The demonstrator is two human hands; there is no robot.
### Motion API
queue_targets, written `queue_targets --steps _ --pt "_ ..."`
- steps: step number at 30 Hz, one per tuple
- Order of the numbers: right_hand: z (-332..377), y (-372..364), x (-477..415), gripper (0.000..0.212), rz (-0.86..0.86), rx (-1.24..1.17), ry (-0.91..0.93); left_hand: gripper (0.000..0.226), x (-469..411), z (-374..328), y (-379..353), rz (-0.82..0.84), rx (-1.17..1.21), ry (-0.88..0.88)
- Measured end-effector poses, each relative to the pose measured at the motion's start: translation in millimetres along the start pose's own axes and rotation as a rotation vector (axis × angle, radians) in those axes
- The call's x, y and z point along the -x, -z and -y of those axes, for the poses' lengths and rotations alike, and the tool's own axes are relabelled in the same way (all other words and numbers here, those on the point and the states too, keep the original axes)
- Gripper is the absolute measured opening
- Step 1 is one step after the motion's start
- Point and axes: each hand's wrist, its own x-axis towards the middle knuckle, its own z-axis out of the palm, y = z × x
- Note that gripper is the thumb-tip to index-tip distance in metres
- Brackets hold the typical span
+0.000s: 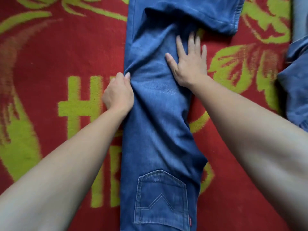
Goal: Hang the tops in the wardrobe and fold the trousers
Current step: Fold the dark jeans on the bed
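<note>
A pair of blue jeans (pixel 160 134) lies lengthwise on the red blanket, folded leg over leg, with a back pocket showing near the bottom edge. Its far end is doubled back toward me at the top right. My left hand (pixel 117 92) pinches the left edge of the jeans at a bunched crease. My right hand (pixel 188 64) presses flat on the denim, fingers spread, close to the right edge.
The red blanket with yellow-green patterns (pixel 50 80) covers the whole surface. Another blue denim garment (pixel 295 84) lies crumpled at the right edge. A pale blue cloth (pixel 300 15) shows in the top right corner.
</note>
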Motion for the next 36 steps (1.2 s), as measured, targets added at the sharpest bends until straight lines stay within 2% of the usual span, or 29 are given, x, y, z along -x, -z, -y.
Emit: queue_targets --steps 3,4,6,7,9,12,14,16,19,22,24,26,31,36 --pt "-4 2 -17 0.075 0.007 0.030 0.067 0.036 5 -8 -1 -0.088 0.012 0.052" --pt "-3 4 -18 0.074 -0.016 0.024 0.089 0.031 6 -11 0 -0.154 0.026 0.012" --pt "-2 5 -16 0.068 -0.083 0.017 0.162 0.038 5 -17 3 -0.286 -0.014 -0.212" --pt "-3 5 -17 0.066 -0.104 0.024 0.194 0.045 1 -21 4 -0.301 -0.050 -0.363" --pt "-7 5 -24 0.062 -0.068 0.038 0.200 0.050 -18 -30 4 -0.188 -0.167 -0.570" --pt "-11 7 -43 0.057 0.005 -0.053 0.158 0.061 -62 -41 7 0.026 -0.323 -0.465" --pt "-14 6 -48 0.052 -0.060 -0.128 0.153 0.074 -83 -45 8 0.079 -0.393 -0.408" --pt "-17 7 -51 0.048 -0.185 -0.176 0.142 0.090 -99 -46 9 0.131 -0.330 -0.325" --pt "-13 10 -68 0.046 -0.288 -0.268 0.042 0.098 -128 -48 10 0.237 -0.078 -0.063" --pt "-2 18 -102 0.051 -0.304 -0.381 -0.137 0.101 -140 -48 1 0.278 -0.117 -0.035" --pt "5 25 -124 0.054 -0.298 -0.380 -0.145 0.106 -144 -48 -4 0.305 -0.116 -0.042" --pt "15 32 -142 0.057 -0.294 -0.348 -0.092 0.105 -146 -45 -5 0.337 -0.107 -0.043" --pt "46 50 -193 0.062 -0.277 -0.204 0.021 0.079 -150 -44 -8 0.360 -0.108 -0.032" --pt "53 42 -232 0.068 -0.085 -0.074 0.060 0.072 -155 -43 -10 0.373 -0.095 -0.037"
